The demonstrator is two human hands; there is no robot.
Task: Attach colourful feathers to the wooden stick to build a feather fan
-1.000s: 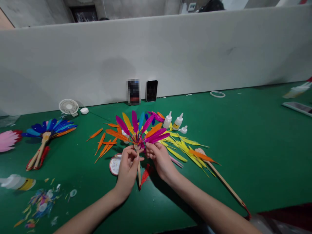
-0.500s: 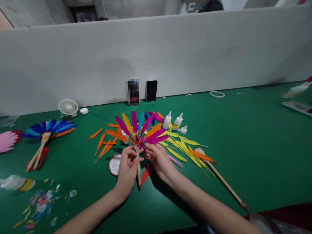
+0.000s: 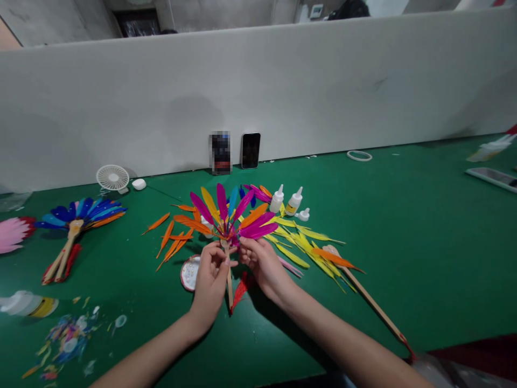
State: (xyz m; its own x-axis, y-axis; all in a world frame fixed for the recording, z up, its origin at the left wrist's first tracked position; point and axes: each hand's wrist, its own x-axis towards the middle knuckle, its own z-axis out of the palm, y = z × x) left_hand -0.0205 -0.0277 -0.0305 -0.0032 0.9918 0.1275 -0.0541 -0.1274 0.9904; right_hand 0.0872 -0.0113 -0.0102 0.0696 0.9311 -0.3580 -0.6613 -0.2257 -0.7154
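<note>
In the middle of the head view stands a feather fan on a slim wooden handle (image 3: 230,291), its magenta, yellow, blue and orange feathers (image 3: 222,202) spread out. My left hand (image 3: 213,269) is closed round the top of that handle. At the fan's right side, my right hand (image 3: 260,261) pinches the base of a magenta feather (image 3: 258,231); its fingertips are partly hidden. A red tassel (image 3: 241,291) hangs by the handle's lower end. Just left of my left hand lies a small round dish (image 3: 189,272) with tiny bits in it.
Loose orange feathers (image 3: 167,237) and yellow feathers (image 3: 299,242) flank the fan. Behind are white glue bottles (image 3: 293,203) and two phones (image 3: 251,151) against a partition (image 3: 323,91). A blue feather fan (image 3: 76,223) lies left; another wooden handle (image 3: 375,304) lies right.
</note>
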